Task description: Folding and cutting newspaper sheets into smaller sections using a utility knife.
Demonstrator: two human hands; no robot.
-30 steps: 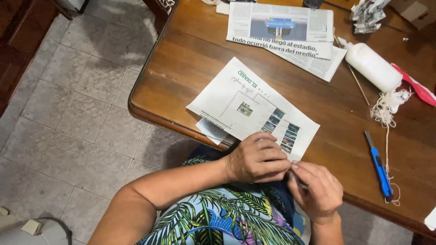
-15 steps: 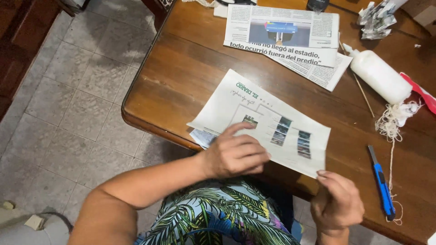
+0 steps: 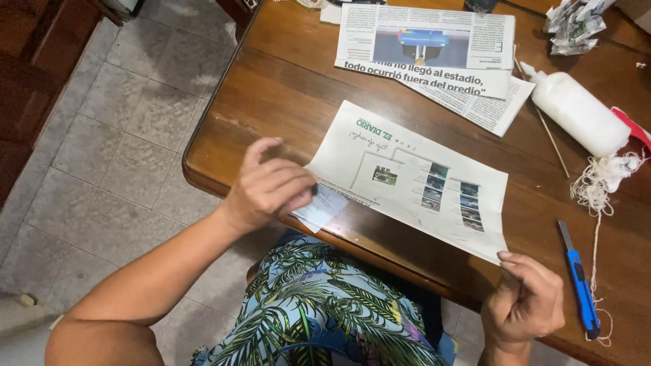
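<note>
Left hand [image 3: 268, 186], left of centre, fingers curled, pinching the lower-left corner of the sheet [image 3: 413, 179]. Sheet lies flat mid-frame on the table [image 3: 271, 81], its left end overhanging the edge. Right hand [image 3: 523, 301], lower right, loosely curled at the sheet's right corner; can't tell if it grips. Cutter [image 3: 578, 278] just right of it, string [image 3: 600, 190] above.

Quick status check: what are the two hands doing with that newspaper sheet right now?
Left hand pinching newspaper sheet at its left corner. Right hand loosely curled at its right corner. Blue utility knife lying alongside, clear.
</note>
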